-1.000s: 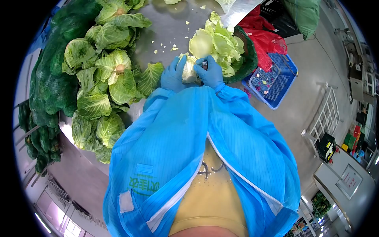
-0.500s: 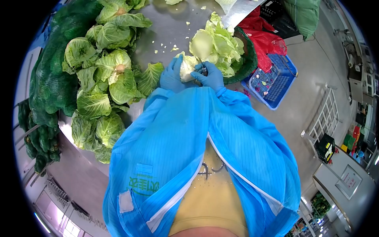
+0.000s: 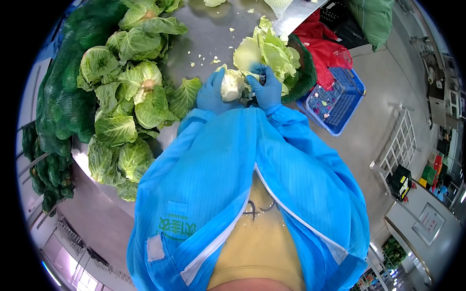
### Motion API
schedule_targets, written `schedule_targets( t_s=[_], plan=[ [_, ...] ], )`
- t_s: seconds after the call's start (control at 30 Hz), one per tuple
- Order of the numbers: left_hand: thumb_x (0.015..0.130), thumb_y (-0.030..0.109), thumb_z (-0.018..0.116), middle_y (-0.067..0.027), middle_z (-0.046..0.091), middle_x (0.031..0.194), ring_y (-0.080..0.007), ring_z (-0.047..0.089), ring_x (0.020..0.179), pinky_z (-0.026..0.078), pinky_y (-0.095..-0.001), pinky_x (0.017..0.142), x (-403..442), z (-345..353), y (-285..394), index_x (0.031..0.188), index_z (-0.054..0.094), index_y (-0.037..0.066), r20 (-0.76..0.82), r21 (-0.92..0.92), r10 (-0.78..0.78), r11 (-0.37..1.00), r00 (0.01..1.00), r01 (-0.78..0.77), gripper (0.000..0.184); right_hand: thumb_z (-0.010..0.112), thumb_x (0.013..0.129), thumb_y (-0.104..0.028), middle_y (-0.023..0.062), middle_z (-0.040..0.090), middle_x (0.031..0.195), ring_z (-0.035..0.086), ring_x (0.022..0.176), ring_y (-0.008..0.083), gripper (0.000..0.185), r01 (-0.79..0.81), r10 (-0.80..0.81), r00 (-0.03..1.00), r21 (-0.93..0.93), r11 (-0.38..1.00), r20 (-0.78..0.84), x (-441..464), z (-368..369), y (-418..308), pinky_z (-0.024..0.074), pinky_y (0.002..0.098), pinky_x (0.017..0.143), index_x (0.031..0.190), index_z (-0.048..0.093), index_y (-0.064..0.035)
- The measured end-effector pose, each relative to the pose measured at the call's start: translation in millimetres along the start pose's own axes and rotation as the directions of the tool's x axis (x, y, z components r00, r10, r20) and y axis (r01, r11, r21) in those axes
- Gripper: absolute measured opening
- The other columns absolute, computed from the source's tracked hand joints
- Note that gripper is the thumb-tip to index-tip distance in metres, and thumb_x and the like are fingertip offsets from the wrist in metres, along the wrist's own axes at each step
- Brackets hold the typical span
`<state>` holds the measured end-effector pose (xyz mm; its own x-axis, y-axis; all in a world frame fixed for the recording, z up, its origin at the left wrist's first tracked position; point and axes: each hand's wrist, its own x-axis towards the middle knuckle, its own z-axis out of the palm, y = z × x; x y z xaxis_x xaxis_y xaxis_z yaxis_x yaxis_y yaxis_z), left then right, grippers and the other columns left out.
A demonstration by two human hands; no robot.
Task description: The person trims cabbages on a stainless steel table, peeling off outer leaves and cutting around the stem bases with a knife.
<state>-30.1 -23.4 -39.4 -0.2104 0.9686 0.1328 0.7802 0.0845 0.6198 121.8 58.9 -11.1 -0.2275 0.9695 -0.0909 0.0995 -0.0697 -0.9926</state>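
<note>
My left hand (image 3: 211, 93), in a blue glove, is wrapped round the left side of a pale, trimmed cabbage piece (image 3: 232, 85). Just right of it, my right hand (image 3: 267, 89), also gloved, grips a small dark-handled tool (image 3: 262, 77); its blade cannot be made out. A bit of pale leaf lies between the cabbage piece and my right fingers. Behind my right hand, loose pale green leaves (image 3: 276, 56) fill a green mesh-lined container (image 3: 307, 72). One large green leaf (image 3: 185, 98) lies to the left of my left hand.
Whole cabbages (image 3: 138, 80) are heaped along the left of the metal table (image 3: 206, 29), beside full green net sacks (image 3: 65, 82). On the right are a blue crate (image 3: 347, 109), red netting (image 3: 323, 46), a green sack (image 3: 371, 19) and a white rack (image 3: 399, 140).
My right hand with the tool has moved right, away from the cabbage piece, and its fingers have turned upward. The cabbage piece has turned slightly in my left hand.
</note>
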Motion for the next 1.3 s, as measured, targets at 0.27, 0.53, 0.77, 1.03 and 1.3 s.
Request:
schedule_targets(
  t_s=[0.27,0.53,0.77,1.03,1.3],
  plan=[
    [0.05,0.048,0.081,-0.0161,0.043,0.128,-0.0352,0.051,0.106,0.045,-0.0459,0.084,-2,9,-13,0.137,0.03,0.012,-0.064,0.076,0.079,0.994,0.995,-0.074,0.107,0.067,0.076,-0.008,0.0032,0.059,0.096,0.058,0.074,0.0156,0.026,0.339,-0.209,0.906,-0.334,0.879,0.369,6,-1,-3,0.047,0.0261,0.066,0.101,0.062,-0.0098],
    [0.048,0.045,0.084,-0.0174,0.047,0.123,-0.0345,0.05,0.109,0.045,-0.0427,0.089,7,-12,1,0.131,0.037,0.009,0.102,-0.078,-0.025,0.996,0.994,0.033,0.102,0.065,0.078,-0.011,0.0027,0.058,0.096,0.061,0.076,0.0209,0.018,0.383,-0.212,0.872,-0.346,0.857,0.441,15,-2,0,0.0491,0.0303,0.066,0.096,0.061,-0.0124],
    [0.048,0.044,0.084,-0.017,0.046,0.126,-0.0339,0.049,0.113,0.043,-0.042,0.093,11,-18,4,0.132,0.037,0.008,0.168,-0.168,-0.077,0.98,0.983,0.105,0.102,0.067,0.076,-0.01,0.007,0.054,0.085,0.055,0.069,0.0239,0.017,0.619,-0.309,0.723,-0.381,0.687,0.618,44,-8,-1,0.0446,0.0306,0.061,0.091,0.059,-0.0076],
    [0.047,0.044,0.085,-0.0174,0.043,0.131,-0.0342,0.045,0.119,0.038,-0.0417,0.099,12,-15,-3,0.135,0.035,0.009,0.112,-0.147,0.019,0.989,0.994,-0.002,0.107,0.067,0.078,-0.009,0.0033,0.052,0.08,0.047,0.066,0.0126,0.015,0.318,-0.136,0.833,-0.262,0.911,0.537,49,-7,-3,0.0413,0.0264,0.061,0.089,0.06,-0.0025],
    [0.048,0.044,0.085,-0.0173,0.044,0.131,-0.0344,0.047,0.117,0.04,-0.042,0.096,11,-18,1,0.134,0.036,0.009,0.091,-0.16,0.039,0.987,0.995,-0.024,0.105,0.069,0.076,-0.02,0.0041,0.061,0.078,0.056,0.069,0.0122,0.022,-0.175,0.191,0.882,-0.077,0.982,0.431,53,-10,-6,0.0472,0.0274,0.064,0.092,0.063,-0.0048]
  ],
)
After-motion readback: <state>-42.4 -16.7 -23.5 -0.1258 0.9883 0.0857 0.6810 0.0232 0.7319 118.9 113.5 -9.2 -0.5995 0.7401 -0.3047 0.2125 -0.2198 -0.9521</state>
